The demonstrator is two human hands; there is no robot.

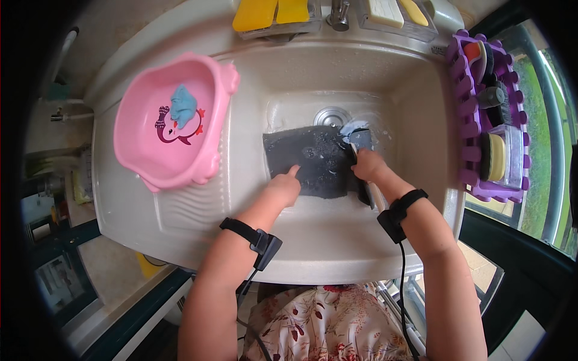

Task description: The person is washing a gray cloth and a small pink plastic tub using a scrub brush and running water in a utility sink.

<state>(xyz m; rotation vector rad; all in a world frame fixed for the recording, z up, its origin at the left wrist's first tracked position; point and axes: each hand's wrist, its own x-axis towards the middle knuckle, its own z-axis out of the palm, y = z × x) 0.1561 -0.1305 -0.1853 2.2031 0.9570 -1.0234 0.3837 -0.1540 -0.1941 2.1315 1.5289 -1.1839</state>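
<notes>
A wet dark grey mat or cloth (311, 158) lies on the bottom of the white sink (415, 90), with suds and water on it. Its right end is folded or bunched beneath my right hand (368, 164), which grips a brush with a pale handle (376, 196); the bristles are mostly hidden. White foam (354, 127) sits just beyond that hand, by the metal drain (332, 117). My left hand (287, 186) rests on the mat's near left part, its thumb or a finger stretched out, the rest curled; whether it pinches the mat does not show.
A pink basin (135, 122) holding a light blue cloth (183, 106) stands on the ribbed drainboard at left. Along the right rim is a purple basket (472, 153) with brushes and a sponge. Clear trays with soap bars (386, 12) and yellow items flank the faucet (338, 16).
</notes>
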